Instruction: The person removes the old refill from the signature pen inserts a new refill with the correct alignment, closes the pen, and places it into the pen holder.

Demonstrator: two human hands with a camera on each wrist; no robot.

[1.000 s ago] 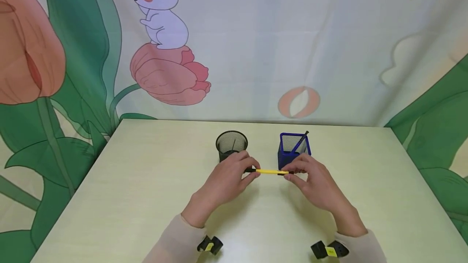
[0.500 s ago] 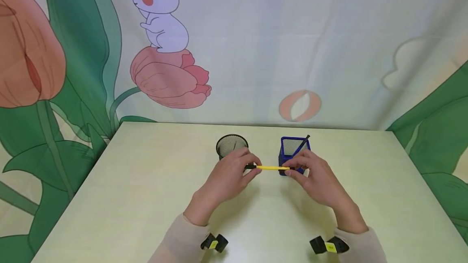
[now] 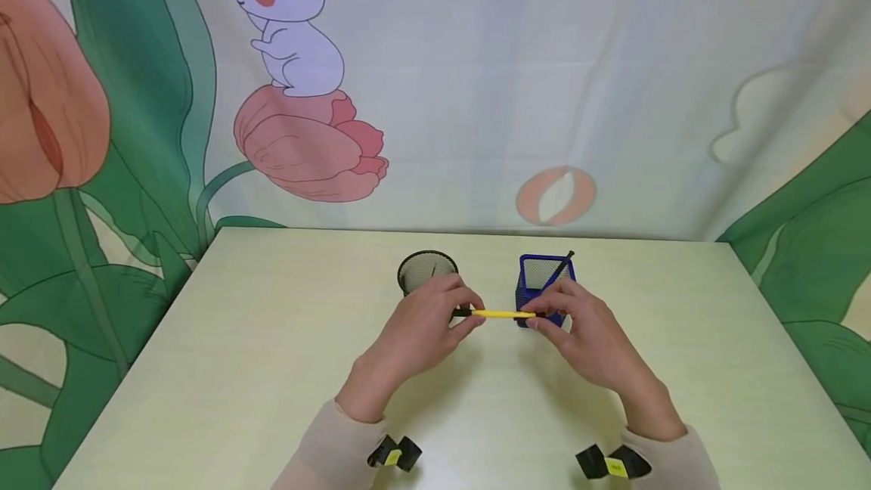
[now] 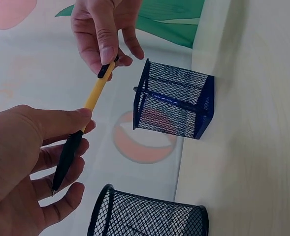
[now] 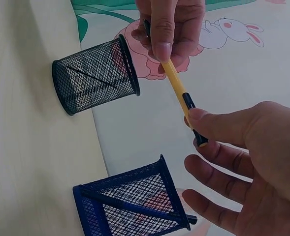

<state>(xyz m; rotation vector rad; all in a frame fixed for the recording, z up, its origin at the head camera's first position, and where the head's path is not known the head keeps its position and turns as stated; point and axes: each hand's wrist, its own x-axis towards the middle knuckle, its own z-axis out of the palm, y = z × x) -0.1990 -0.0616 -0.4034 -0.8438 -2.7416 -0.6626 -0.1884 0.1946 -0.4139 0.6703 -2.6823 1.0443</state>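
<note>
A yellow ballpoint pen [image 3: 502, 314] with black ends is held level above the table between both hands. My left hand [image 3: 425, 327] pinches it by the black grip end, where the metal tip shows in the left wrist view. With thumb and finger, my right hand [image 3: 585, 331] pinches the end with the black clip [image 5: 188, 101]. Behind the left hand stands a round black mesh pen holder [image 5: 95, 76] with a thin dark stick-like thing inside. A square blue mesh pen holder [image 4: 174, 101] stands behind the right hand, a dark pen [image 5: 135, 209] leaning in it.
Both holders stand upright on the pale wooden table [image 3: 272, 324], a gap between them. A printed curtain [image 3: 442, 97] with a rabbit and flowers hangs behind the table's far edge. Small black devices [image 3: 612, 463] with yellow labels sit at the wrists.
Both hands keep their pinch on the yellow pen, which stays nearly in place. The head view has shifted slightly, and more of the blue holder's base shows below the pen than at first.
</note>
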